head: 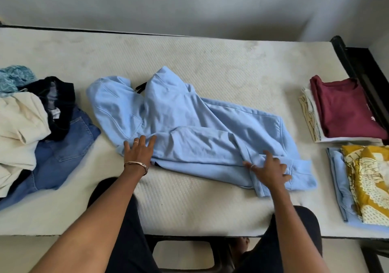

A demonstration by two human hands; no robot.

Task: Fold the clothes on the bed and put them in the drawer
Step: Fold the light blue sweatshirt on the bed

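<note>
A big light blue hoodie (189, 129) lies flat in the middle of the bed (189, 209), between a messy pile of clothes (42, 129) and neat folded stacks (345, 108). The left hand (139, 153) presses flat on it with fingers spread. The right hand (269, 169) rests open on a sleeve by the cuff. It looks soft, thick and floppy, so hold it by the edges to fold.
</note>
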